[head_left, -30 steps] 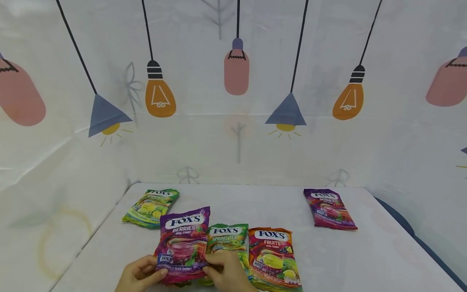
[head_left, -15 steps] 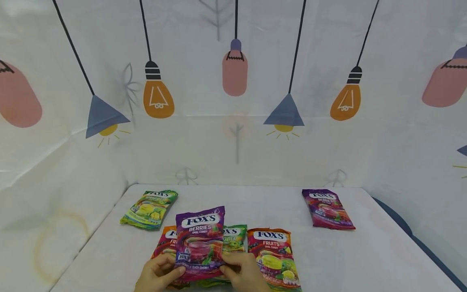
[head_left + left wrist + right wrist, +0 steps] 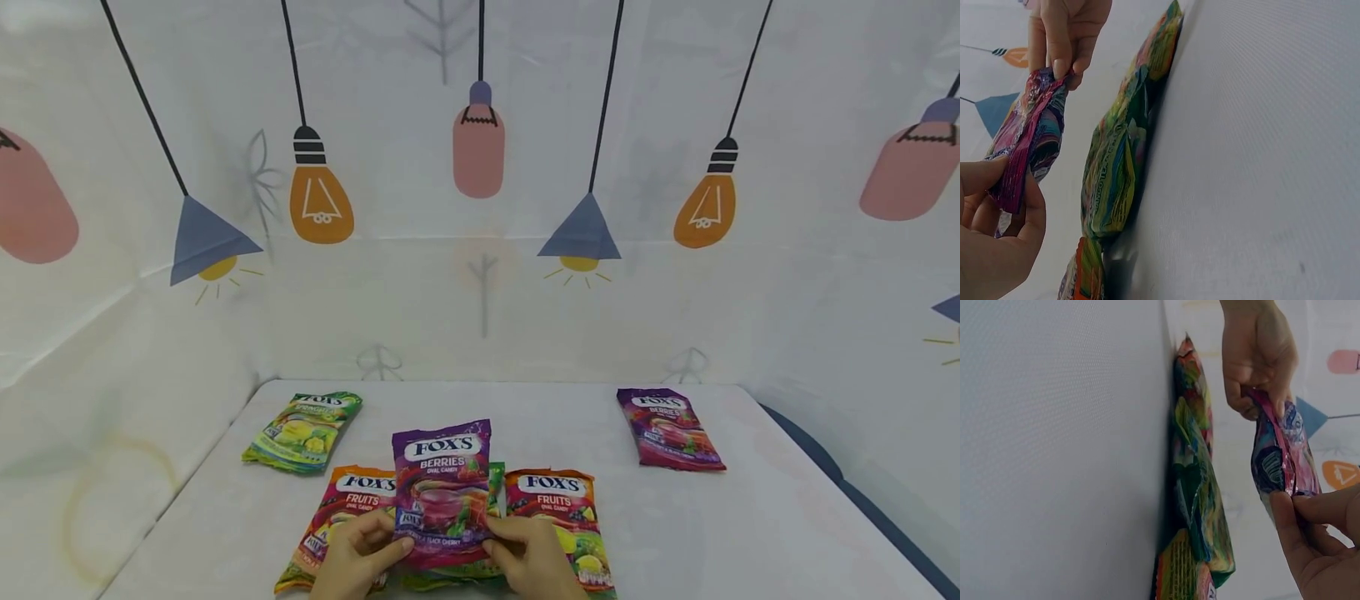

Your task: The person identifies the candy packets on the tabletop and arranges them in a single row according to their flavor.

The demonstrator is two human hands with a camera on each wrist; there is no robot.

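A purple bag of Fox's Berries candy (image 3: 442,492) is held up, front facing me, in the head view. My left hand (image 3: 356,557) pinches its lower left corner; my right hand (image 3: 536,557) pinches the lower right one. Both wrist views show thumb and fingers on the bag's bottom seam (image 3: 1019,169). Behind the bag, a green Spring Tea bag (image 3: 496,481) lies on the table, mostly covered from sight. An orange-red Fruits bag (image 3: 352,500) lies to its left, partly behind my left hand. Another Fruits bag (image 3: 551,500) lies to its right.
At the table's back left lies a green candy bag (image 3: 303,433). A second purple Berries bag (image 3: 671,429) lies at the back right. Behind the white table (image 3: 750,525) hangs a pale sheet (image 3: 420,308) printed with lamps.
Both hands have carried the Berries bag to the right, from over the left Fruits bag to in front of the Spring Tea bag. The left Fruits bag has come into sight.
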